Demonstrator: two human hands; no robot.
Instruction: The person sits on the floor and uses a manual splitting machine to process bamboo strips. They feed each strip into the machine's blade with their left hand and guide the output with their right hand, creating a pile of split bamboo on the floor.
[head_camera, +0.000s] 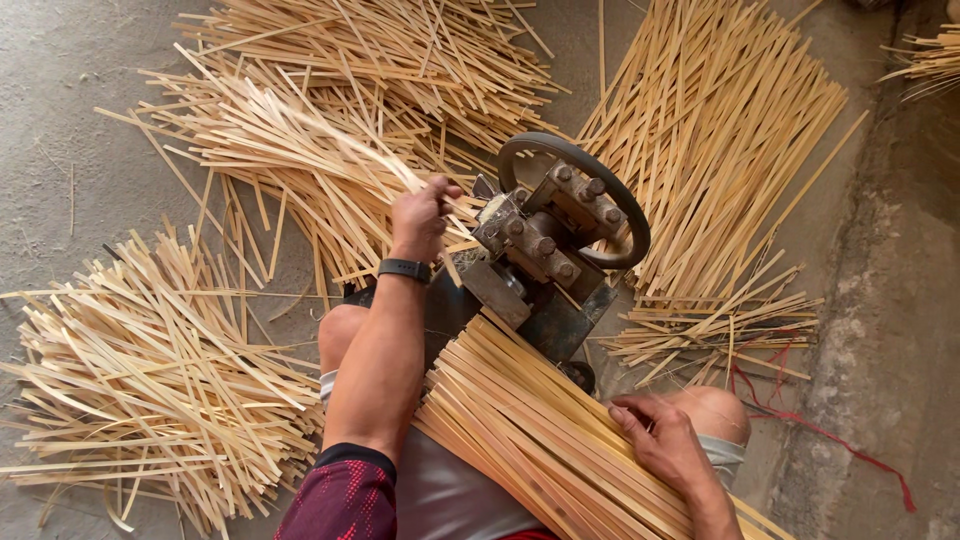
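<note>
fingers of the left hand (420, 215) are pinched together on a thin bamboo strip (345, 150) right beside the small metal machine (545, 265), the strip running up and left from the grip over the loose heap behind it. the right hand (665, 440) lies flat and relaxed, fingers spread on the near end of a tight bundle of strips (520, 420) that rests across the person's lap and points its far end at the machine's near side; it presses rather than clamps.

the left fingertips sit very near the bolted block and the dark hand wheel (580, 200), so a slip or a sudden pull on the strip could, i judge, draw them against the metal. a thin sliver could also snap or splinter in the pinch, and the lap bundle could slide off the knee if the flat palm lets go.

the left forearm reaches straight forward from a dark red patterned sleeve (345, 495), a black wristband (405, 270) at the wrist, knuckles up. the right wrist bends inward, palm down.

around them on the concrete floor (70, 120), cut strips lie in fans: one pile at the left edge (130, 380), one toward the far right (710, 130). a red cord (850, 445) trails along the right edge.
</note>
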